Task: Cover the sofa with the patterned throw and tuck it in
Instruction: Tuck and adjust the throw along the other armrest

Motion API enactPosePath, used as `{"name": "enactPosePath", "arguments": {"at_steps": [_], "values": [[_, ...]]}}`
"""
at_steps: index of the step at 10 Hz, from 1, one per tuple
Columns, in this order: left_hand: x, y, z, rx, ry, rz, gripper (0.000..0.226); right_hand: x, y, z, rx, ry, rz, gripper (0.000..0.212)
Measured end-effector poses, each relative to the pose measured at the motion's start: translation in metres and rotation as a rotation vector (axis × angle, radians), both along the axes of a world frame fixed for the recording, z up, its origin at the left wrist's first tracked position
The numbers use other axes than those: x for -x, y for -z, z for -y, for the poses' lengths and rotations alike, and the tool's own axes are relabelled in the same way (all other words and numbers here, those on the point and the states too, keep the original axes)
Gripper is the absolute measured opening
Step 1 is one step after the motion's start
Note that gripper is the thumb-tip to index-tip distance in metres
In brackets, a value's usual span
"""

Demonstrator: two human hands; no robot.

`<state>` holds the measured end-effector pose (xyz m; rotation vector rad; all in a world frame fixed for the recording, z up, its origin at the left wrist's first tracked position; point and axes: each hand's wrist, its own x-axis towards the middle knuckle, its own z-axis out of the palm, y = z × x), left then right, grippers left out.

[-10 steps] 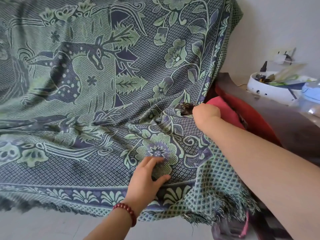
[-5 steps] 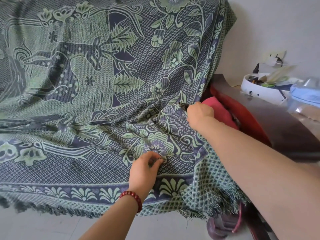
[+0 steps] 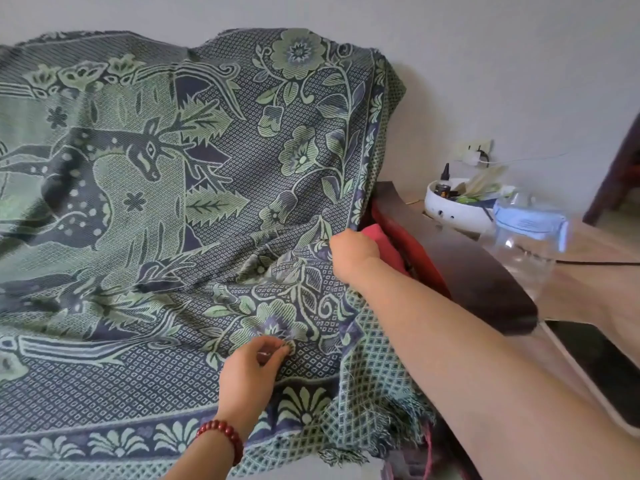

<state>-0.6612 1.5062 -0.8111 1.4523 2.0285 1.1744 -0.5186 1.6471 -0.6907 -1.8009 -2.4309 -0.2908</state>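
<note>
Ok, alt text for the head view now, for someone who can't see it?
A green-and-blue deer-patterned throw drapes the sofa. The right hand, fingers hidden in fabric, is at the throw's edge beside a red cushion, while the left hand pinches a fold lower down.

One view only: head cam worn by person, wide-angle, faced fwd & down, close in on throw (image 3: 194, 216), its right end mid-frame; wall (image 3: 485, 64) filled top & right bkgd.
</note>
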Motion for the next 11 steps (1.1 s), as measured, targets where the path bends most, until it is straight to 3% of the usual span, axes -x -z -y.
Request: {"name": "enactPosePath", "arguments": {"at_steps": [1, 2, 3, 4, 5, 6, 7, 8, 9, 10, 11], "values": [[-0.009, -0.008, -0.004, 0.021, 0.014, -0.053, 0.004, -0.008, -0.003, 0.002, 0.017, -0.014, -0.019, 0.030], [-0.015, -0.016, -0.018, 0.042, 0.061, -0.140, 0.018, -0.012, -0.005, 0.007, 0.027, -0.013, -0.037, 0.028], [-0.009, -0.014, -0.039, 0.067, 0.020, -0.274, 0.048, -0.014, -0.004, 0.008, 0.029, 0.001, -0.051, 0.028], [-0.008, -0.009, -0.049, 0.268, 0.092, -0.301, 0.044, -0.017, -0.005, 0.012, 0.009, 0.037, -0.017, 0.030], [-0.013, -0.011, -0.048, 0.207, 0.077, -0.280, 0.013, -0.019, -0.003, 0.011, -0.026, 0.075, -0.014, 0.032], [-0.022, -0.021, -0.042, 0.109, 0.090, -0.298, 0.009, -0.020, -0.006, 0.008, -0.108, 0.161, 0.014, 0.034], [-0.035, -0.028, -0.032, 0.069, 0.180, -0.317, 0.007, -0.021, -0.002, -0.009, -0.047, 0.351, 0.067, 0.033], [-0.051, -0.021, -0.027, 0.089, 0.338, -0.351, 0.013, -0.025, 0.000, -0.022, 0.085, 0.338, -0.118, 0.036], [-0.064, -0.015, -0.026, 0.080, 0.441, -0.370, 0.016, -0.037, -0.013, -0.049, 0.081, 0.389, 0.224, 0.037], [-0.068, -0.016, -0.029, 0.004, 0.440, -0.182, 0.014, -0.026, -0.020, -0.049, 0.222, 0.379, -0.149, 0.031], [-0.071, -0.021, -0.032, -0.064, 0.429, 0.114, 0.020, 0.003, -0.015, -0.028, 0.375, 0.508, 0.100, 0.026]]}}
